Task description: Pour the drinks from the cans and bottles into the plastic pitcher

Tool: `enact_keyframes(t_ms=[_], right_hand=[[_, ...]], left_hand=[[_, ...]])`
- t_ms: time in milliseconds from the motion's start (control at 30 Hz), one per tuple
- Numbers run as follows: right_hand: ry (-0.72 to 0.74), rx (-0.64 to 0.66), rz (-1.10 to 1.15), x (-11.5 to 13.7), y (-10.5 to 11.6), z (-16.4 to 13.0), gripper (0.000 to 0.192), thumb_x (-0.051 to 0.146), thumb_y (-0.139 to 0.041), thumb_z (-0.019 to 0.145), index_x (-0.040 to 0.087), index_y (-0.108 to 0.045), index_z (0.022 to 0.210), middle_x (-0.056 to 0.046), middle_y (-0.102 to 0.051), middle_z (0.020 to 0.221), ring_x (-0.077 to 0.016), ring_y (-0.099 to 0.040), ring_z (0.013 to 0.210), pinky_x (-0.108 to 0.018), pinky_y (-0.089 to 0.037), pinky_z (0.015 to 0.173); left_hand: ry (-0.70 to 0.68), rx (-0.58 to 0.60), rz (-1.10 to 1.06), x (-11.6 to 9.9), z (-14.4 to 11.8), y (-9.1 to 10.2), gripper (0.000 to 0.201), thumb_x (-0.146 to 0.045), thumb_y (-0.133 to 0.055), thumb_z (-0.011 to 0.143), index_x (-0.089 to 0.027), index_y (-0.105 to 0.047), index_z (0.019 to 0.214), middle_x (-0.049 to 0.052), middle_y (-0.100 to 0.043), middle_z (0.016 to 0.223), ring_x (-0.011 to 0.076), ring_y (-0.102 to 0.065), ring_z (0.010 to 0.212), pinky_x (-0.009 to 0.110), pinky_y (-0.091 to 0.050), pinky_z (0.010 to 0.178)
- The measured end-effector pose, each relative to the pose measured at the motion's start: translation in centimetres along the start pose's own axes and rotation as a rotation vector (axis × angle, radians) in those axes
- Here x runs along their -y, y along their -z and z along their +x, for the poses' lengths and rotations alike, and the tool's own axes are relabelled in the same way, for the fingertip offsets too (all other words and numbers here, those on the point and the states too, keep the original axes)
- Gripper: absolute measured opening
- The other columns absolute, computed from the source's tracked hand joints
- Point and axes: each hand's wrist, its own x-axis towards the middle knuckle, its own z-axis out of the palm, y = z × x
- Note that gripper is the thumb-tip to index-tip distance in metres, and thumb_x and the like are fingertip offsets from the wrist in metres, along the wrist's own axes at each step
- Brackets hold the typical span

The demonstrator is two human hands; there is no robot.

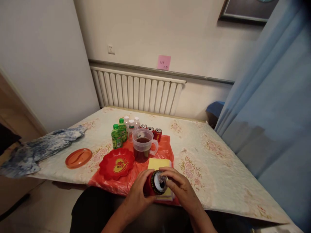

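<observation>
My left hand (138,193) wraps around the side of a red drink can (155,183) held at the table's near edge. My right hand (181,187) rests its fingers on the can's silver top, at the pull tab. Under the can lies a yellow cloth (159,162) on a red plastic bag (167,145). Just beyond stands a clear plastic jug (143,145) partly full of dark liquid.
A red heart-patterned dish (116,163) and an orange lid (78,158) lie to the left. Green bottles (119,134), clear bottles (132,124) and three red cans (151,130) stand behind the jug. A blue patterned cloth (41,149) drapes the table's left edge; blue curtain (274,106) at right.
</observation>
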Motion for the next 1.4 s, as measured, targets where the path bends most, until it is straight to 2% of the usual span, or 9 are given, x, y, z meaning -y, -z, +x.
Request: enact_keyframes(t_ms=[367, 533, 767, 1067, 1200, 1400], right_hand=[[0.025, -0.062, 0.012, 0.7, -0.4, -0.1, 0.019, 0.032, -0.057, 0.091, 0.028, -0.074, 0.097, -0.005, -0.066, 0.120, -0.0221, -0.058, 0.114, -0.036, -0.046, 0.098], [0.029, -0.065, 0.063, 0.8, -0.7, -0.2, 0.014, 0.030, -0.062, 0.088, 0.029, -0.075, 0.093, -0.005, -0.066, 0.118, -0.0225, -0.060, 0.111, -0.035, -0.047, 0.095], [0.008, -0.070, 0.124, 0.9, -0.8, -0.1, 0.012, 0.029, -0.064, 0.086, 0.030, -0.076, 0.089, -0.004, -0.067, 0.116, -0.0219, -0.061, 0.108, -0.033, -0.047, 0.093], [-0.043, -0.121, 0.129, 0.7, -1.1, 0.0, 0.012, 0.029, -0.064, 0.085, 0.026, -0.076, 0.083, -0.005, -0.068, 0.108, -0.0213, -0.062, 0.104, -0.030, -0.047, 0.089], [-0.099, -0.144, 0.189, 0.6, -1.3, 0.2, 0.011, 0.031, -0.066, 0.084, 0.026, -0.074, 0.087, -0.005, -0.069, 0.107, -0.0216, -0.063, 0.102, -0.031, -0.048, 0.088], [-0.230, -0.180, 0.231, -0.8, -1.7, 0.3, 0.020, 0.036, -0.069, 0.080, 0.023, -0.071, 0.095, -0.007, -0.071, 0.102, -0.0243, -0.064, 0.100, -0.034, -0.048, 0.089]], left_hand=[[-0.183, -0.058, 0.264, 0.0, -0.4, 0.5, 0.070, -0.005, -0.059, 0.070, -0.024, -0.040, 0.135, 0.010, -0.052, 0.134, 0.0276, -0.047, 0.127, 0.047, -0.040, 0.108], [-0.234, -0.094, 0.290, -0.3, -0.4, 0.7, 0.068, -0.005, -0.059, 0.071, -0.024, -0.040, 0.134, 0.010, -0.054, 0.131, 0.0272, -0.049, 0.124, 0.047, -0.044, 0.105], [-0.241, -0.073, 0.290, -0.5, -0.4, 0.7, 0.069, -0.004, -0.060, 0.072, -0.025, -0.038, 0.134, 0.010, -0.053, 0.130, 0.0265, -0.049, 0.124, 0.047, -0.044, 0.105], [-0.177, -0.030, 0.214, -0.2, -0.7, 0.3, 0.067, -0.008, -0.063, 0.074, -0.025, -0.040, 0.134, 0.010, -0.054, 0.132, 0.0278, -0.048, 0.125, 0.048, -0.042, 0.107], [-0.070, -0.019, 0.094, -0.1, -0.8, 0.2, 0.066, -0.014, -0.069, 0.073, -0.026, -0.043, 0.133, 0.010, -0.054, 0.132, 0.0278, -0.051, 0.123, 0.047, -0.042, 0.107], [0.126, -0.143, -0.048, 1.2, -0.9, 0.9, 0.072, -0.008, -0.067, 0.062, -0.022, -0.048, 0.130, 0.010, -0.056, 0.133, 0.0302, -0.051, 0.126, 0.048, -0.040, 0.109]])
